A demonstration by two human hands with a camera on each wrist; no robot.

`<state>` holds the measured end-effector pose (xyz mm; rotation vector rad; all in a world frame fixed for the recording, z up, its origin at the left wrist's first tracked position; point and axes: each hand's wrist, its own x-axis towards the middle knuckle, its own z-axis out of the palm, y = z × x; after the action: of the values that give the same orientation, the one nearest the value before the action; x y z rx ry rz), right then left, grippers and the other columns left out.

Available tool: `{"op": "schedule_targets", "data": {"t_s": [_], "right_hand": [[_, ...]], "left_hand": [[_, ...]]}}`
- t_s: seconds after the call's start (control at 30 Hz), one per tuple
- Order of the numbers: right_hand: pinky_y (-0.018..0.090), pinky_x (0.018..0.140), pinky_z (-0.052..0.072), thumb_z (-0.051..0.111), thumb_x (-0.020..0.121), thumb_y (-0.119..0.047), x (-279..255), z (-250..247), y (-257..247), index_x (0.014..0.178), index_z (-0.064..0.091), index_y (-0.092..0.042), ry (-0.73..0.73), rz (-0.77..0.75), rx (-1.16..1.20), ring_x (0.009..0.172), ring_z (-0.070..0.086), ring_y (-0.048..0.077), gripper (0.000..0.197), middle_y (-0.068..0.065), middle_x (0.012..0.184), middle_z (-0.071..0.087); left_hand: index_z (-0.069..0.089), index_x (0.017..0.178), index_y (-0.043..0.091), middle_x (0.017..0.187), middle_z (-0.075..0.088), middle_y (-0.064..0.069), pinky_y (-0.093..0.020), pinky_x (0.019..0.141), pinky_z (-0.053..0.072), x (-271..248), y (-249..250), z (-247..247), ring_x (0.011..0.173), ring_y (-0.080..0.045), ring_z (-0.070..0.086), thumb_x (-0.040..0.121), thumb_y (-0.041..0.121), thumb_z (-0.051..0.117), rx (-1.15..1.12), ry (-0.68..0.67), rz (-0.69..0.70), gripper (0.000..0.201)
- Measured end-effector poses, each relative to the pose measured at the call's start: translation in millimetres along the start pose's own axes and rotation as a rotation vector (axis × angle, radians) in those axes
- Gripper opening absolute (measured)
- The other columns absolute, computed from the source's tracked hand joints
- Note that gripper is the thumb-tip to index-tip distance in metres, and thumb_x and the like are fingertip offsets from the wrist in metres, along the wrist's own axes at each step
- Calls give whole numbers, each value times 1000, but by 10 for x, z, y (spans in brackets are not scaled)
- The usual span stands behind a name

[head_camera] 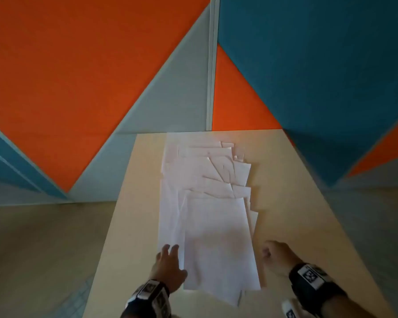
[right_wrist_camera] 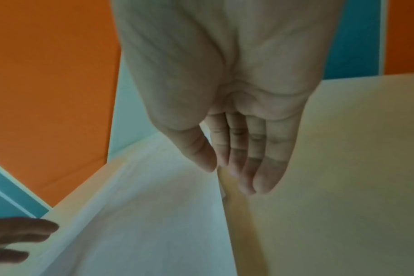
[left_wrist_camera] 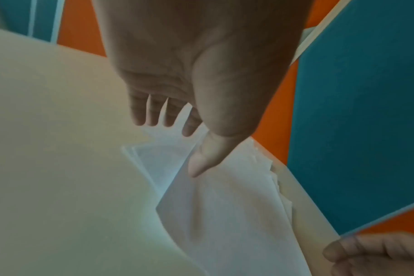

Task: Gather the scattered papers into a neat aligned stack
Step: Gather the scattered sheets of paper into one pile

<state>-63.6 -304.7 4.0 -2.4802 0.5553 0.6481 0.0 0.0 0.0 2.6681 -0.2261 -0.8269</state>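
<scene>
The papers lie in a loose, fanned pile along the middle of the table. The left hand rests straight, slightly spread fingers on the pile's left edge. The right hand sits just beside the right edge, fingers straight and pressed together.

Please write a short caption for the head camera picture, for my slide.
Two hands, left hand and right hand, flank loosely fanned white papers on a light table.
</scene>
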Motion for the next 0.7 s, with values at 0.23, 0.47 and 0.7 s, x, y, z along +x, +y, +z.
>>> {"op": "schedule_targets", "data": {"t_s": [0.23, 0.47, 0.7], "right_hand": [[27, 64, 32, 51, 79, -15, 111, 161, -186, 69, 39, -19, -95, 80, 123, 72, 45, 20, 16, 4, 75, 48], [22, 63, 42, 56, 85, -19, 345, 67, -112, 93, 62, -9, -20, 108, 247, 88, 60, 21, 14, 7, 96, 67], [33, 81, 51, 55, 89, -16, 780, -212, -148, 108, 65, 2, 33, 150, 282, 91, 62, 27, 28, 18, 107, 69]], "left_hand": [[20, 149, 14, 151, 25, -8, -32, 109, 32, 30, 69, 238, 132, -31, 37, 86, 27, 53, -6, 6, -81, 73], [24, 147, 14, 144, 39, -8, -35, 103, 40, 230, 169, 126, 129, -28, 43, 87, 31, 51, -33, 77, -168, 69], [6, 154, 14, 162, 5, -8, -35, 119, 17, 619, 235, -50, 149, -25, 11, 91, 32, 51, -103, 118, -138, 79]]}}
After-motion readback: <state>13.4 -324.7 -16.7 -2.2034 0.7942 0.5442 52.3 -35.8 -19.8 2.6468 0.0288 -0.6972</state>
